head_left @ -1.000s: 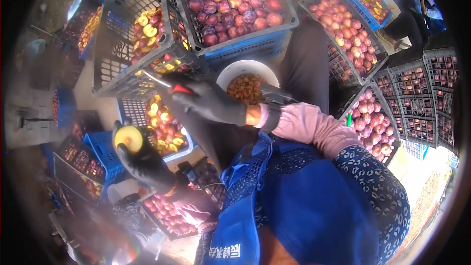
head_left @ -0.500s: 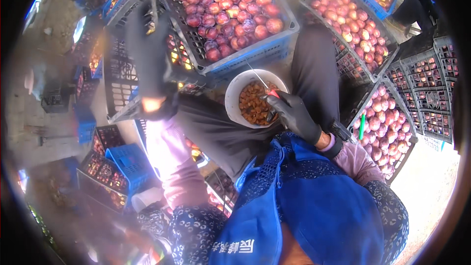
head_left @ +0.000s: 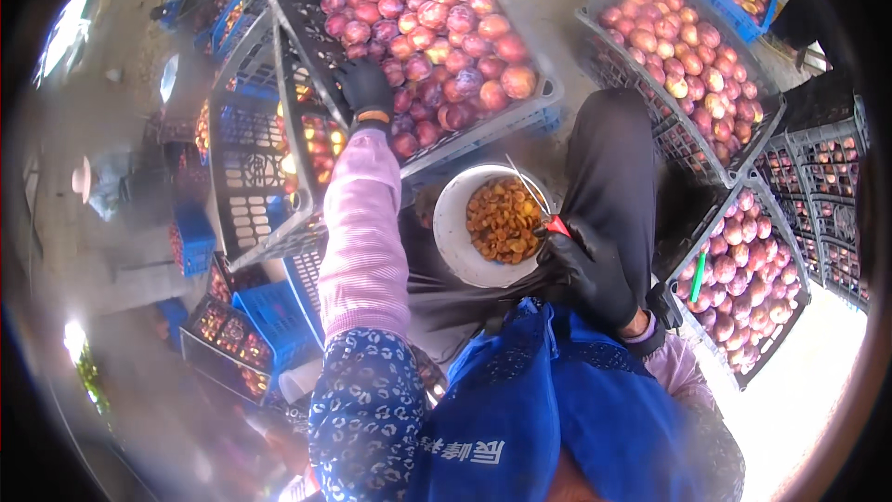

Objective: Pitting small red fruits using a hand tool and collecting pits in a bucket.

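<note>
My left hand (head_left: 365,91), in a black glove, reaches over the left side of a dark crate (head_left: 506,119) heaped with red-purple plums (head_left: 437,23). Its fingers look stretched out and slightly apart at the plums; their tips are partly hidden. My right hand (head_left: 595,270), also black-gloved, is closed around the red handle of a small knife (head_left: 556,223). The thin blade points up and away, over the rim of a white bowl (head_left: 455,256) between my legs. Brown pieces that look like plum pits (head_left: 506,220) lie in the bowl.
More plum crates stand at the right, one (head_left: 683,65) farther off and one (head_left: 743,288) nearer, with a green stick-like tool (head_left: 698,277) on it. Black crates (head_left: 246,167) holding halved fruit stand at the left. Blue crates (head_left: 274,316) sit lower left; another (head_left: 725,0) is at the far right.
My left hand, blurred over the left crates before, has moved right onto the plums. My right hand keeps the knife by the bowl. The view has shifted slightly.
</note>
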The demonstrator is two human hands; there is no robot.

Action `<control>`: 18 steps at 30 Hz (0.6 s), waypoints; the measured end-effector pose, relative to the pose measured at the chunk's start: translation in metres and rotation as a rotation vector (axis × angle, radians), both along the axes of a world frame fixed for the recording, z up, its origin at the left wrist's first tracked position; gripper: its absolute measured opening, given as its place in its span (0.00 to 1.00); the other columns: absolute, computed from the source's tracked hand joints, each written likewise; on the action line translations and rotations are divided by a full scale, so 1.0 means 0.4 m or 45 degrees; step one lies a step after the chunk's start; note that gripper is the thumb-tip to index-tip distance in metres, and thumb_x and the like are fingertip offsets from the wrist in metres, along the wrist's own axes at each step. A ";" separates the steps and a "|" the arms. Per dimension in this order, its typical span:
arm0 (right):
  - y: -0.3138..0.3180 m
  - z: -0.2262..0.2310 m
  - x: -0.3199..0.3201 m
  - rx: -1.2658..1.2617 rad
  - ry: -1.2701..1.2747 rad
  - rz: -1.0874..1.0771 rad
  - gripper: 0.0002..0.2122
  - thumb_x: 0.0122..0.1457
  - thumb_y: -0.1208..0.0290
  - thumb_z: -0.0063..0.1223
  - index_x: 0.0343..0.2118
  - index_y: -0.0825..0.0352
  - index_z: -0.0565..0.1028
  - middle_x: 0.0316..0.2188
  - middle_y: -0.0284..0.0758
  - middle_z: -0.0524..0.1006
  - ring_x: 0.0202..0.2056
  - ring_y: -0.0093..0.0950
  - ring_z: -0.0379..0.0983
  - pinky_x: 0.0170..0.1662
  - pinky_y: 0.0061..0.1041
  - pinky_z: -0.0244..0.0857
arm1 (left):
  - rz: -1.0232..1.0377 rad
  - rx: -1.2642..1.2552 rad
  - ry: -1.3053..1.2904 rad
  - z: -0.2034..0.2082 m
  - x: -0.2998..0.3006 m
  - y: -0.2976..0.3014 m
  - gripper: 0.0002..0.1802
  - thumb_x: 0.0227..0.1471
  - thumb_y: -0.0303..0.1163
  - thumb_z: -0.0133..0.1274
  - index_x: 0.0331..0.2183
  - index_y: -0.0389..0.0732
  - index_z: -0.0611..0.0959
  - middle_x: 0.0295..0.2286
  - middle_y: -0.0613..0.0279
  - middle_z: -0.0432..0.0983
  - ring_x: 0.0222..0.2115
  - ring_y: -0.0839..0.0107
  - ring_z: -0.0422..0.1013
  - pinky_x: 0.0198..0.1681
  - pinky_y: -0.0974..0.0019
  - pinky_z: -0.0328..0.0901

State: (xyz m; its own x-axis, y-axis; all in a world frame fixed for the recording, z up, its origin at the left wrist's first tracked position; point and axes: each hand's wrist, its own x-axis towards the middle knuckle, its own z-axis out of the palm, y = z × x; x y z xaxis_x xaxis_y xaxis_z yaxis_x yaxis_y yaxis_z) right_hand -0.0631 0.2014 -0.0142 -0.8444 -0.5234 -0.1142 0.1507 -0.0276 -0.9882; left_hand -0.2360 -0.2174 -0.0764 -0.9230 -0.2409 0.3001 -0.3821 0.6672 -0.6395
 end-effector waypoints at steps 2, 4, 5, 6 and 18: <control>0.006 0.008 -0.018 0.013 0.021 -0.035 0.11 0.65 0.69 0.45 0.42 0.73 0.72 0.25 0.35 0.75 0.28 0.19 0.70 0.33 0.22 0.65 | -0.030 0.174 -0.026 0.033 0.009 0.025 0.23 0.38 0.33 0.59 0.40 0.39 0.75 0.38 0.51 0.73 0.39 0.55 0.71 0.44 0.50 0.65; 0.006 0.016 -0.023 0.018 0.058 -0.032 0.12 0.65 0.68 0.44 0.43 0.73 0.72 0.25 0.34 0.74 0.27 0.19 0.70 0.33 0.22 0.65 | -0.050 0.607 0.187 0.096 0.025 0.052 0.25 0.36 0.27 0.60 0.40 0.34 0.74 0.38 0.45 0.72 0.38 0.49 0.72 0.43 0.51 0.67; 0.005 0.021 -0.024 -0.087 -0.090 -0.061 0.13 0.66 0.66 0.44 0.43 0.71 0.73 0.24 0.31 0.73 0.26 0.18 0.68 0.31 0.20 0.63 | -0.211 0.789 0.306 0.108 0.033 0.057 0.26 0.36 0.27 0.61 0.41 0.32 0.73 0.40 0.45 0.72 0.39 0.51 0.72 0.43 0.54 0.67; 0.005 0.021 -0.021 -0.191 -0.247 -0.105 0.13 0.66 0.64 0.44 0.43 0.70 0.73 0.23 0.29 0.72 0.25 0.16 0.67 0.29 0.18 0.62 | -0.384 0.975 0.410 0.131 0.042 0.089 0.28 0.36 0.28 0.61 0.42 0.30 0.72 0.41 0.45 0.71 0.39 0.52 0.72 0.44 0.57 0.67; -0.094 0.025 -0.001 -0.245 -0.033 0.032 0.17 0.65 0.59 0.44 0.42 0.72 0.74 0.25 0.29 0.72 0.26 0.16 0.65 0.29 0.19 0.59 | -0.914 3.106 0.865 0.264 0.408 0.438 0.25 0.44 0.19 0.47 0.48 0.33 0.74 0.53 0.49 0.67 0.51 0.62 0.66 0.54 0.63 0.60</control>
State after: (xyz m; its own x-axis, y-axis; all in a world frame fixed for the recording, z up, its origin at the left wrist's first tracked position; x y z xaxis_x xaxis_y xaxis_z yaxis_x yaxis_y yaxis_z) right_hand -0.0635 0.1637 -0.0043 -0.8288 -0.5587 -0.0318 0.1792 -0.2112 -0.9609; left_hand -0.0729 -0.0420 0.0294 -0.9236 -0.2856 0.2559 0.3289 -0.2465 0.9116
